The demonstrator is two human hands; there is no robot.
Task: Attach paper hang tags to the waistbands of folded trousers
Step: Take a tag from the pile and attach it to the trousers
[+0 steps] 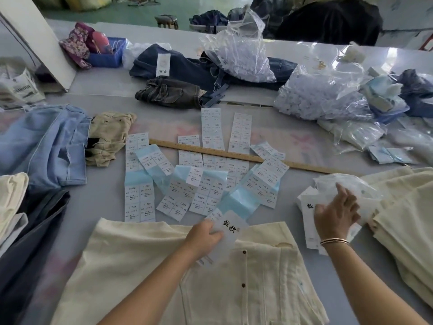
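Cream trousers (pixel 246 285) lie flat in front of me, waistband toward the far side, with brown buttons down the fly. My left hand (pixel 202 235) grips a white paper hang tag (pixel 230 233) with black characters, just above the waistband. My right hand (pixel 337 213) reaches into a clear plastic bag (pixel 346 184) that lies over a pile of white hang tags (pixel 307 205) at the right; its fingers are curled on the bag, and what they pinch is hidden.
Several sheets of size stickers (pixel 203 179) on blue backing are spread over the grey table (pixel 98 202), with a wooden ruler (pixel 234 152) across them. Stacked cream trousers (pixel 403 219) lie right, denim garments (pixel 42 146) left and far. Plastic bags of fasteners (pixel 323 95) sit far right.
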